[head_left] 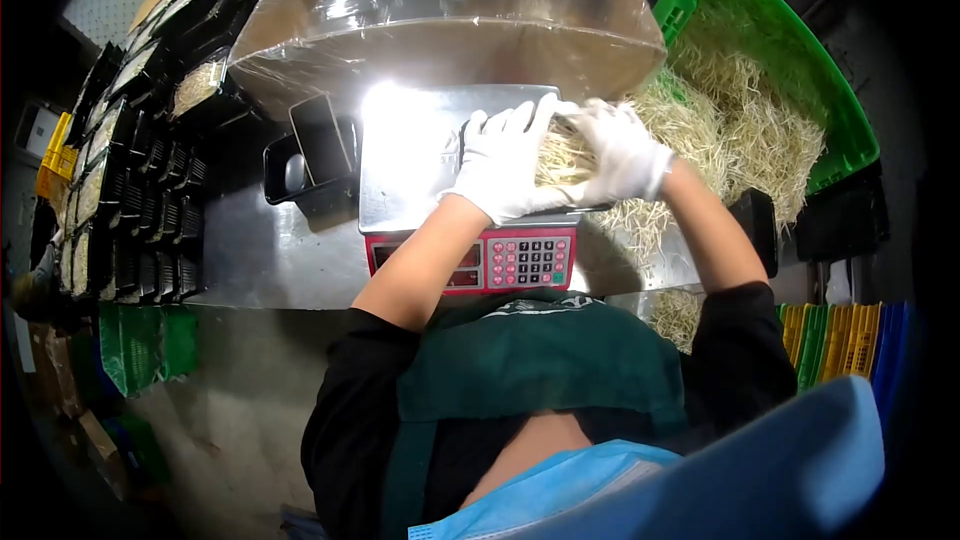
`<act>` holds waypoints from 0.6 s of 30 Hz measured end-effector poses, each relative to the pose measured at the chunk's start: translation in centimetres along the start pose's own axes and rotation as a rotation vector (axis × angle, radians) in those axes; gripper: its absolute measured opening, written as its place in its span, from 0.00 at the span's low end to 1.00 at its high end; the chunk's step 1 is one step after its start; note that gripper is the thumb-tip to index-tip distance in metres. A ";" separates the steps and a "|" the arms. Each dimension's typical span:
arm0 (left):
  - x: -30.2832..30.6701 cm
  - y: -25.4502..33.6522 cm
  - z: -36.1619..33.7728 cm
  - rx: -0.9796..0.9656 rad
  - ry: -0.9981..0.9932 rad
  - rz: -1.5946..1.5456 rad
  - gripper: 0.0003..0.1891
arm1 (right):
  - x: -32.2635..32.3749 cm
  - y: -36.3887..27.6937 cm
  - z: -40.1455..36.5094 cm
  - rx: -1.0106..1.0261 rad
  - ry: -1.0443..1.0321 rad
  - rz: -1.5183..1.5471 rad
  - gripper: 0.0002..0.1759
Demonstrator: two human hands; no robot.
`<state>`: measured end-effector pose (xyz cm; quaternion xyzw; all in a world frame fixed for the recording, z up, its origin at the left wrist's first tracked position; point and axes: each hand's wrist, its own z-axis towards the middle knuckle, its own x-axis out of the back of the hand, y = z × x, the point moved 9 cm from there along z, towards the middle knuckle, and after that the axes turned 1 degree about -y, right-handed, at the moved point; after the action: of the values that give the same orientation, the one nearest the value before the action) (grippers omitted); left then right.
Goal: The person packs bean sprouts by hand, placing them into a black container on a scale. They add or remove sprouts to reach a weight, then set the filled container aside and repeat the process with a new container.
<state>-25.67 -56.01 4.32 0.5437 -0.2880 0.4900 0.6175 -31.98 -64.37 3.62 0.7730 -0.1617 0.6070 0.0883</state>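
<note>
A clump of pale bean sprouts [563, 157] lies between my two white-gloved hands, above the metal pan [405, 155] of a red digital scale [460, 280]. My left hand [507, 162] cups the clump from the left, its fingers pointing away from me. On the right, my right hand [618, 150] curls around the same sprouts. Dark edges of a black tray [590, 208] show beneath and beside the hands; most of it is hidden by them.
Loose sprouts [740, 130] spill from a green crate [845, 110] at right. Black trays [155, 190] stand stacked at left. Smaller black containers [325, 155] sit left of the scale. Behind it is a plastic-covered box [440, 50]. Coloured crates [850, 335] stand lower right.
</note>
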 end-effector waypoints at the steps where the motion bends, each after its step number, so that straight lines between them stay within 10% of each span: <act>1: -0.7 -0.3 0.1 0.008 0.000 -0.007 0.57 | 0.3 0.9 -1.0 -0.031 -0.051 0.129 0.50; 5: -3.2 -1.2 0.9 0.018 -0.154 0.068 0.52 | -1.1 3.0 -3.9 0.110 0.340 0.530 0.30; 11: -3.4 -1.7 0.4 0.035 -0.120 0.070 0.52 | 0.1 8.5 -6.1 -0.084 0.397 0.654 0.04; 15: -2.1 -1.1 0.2 0.091 -0.133 0.022 0.50 | 4.3 12.3 -8.6 -0.057 0.669 1.345 0.05; 18: 0.7 -2.0 -1.1 0.016 0.076 -0.268 0.46 | 4.2 7.1 -6.0 0.084 0.715 1.274 0.06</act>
<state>-23.79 -54.62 3.89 0.5632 -0.1851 0.4256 0.6837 -39.11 -69.59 8.71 0.2862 -0.5180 0.7616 -0.2642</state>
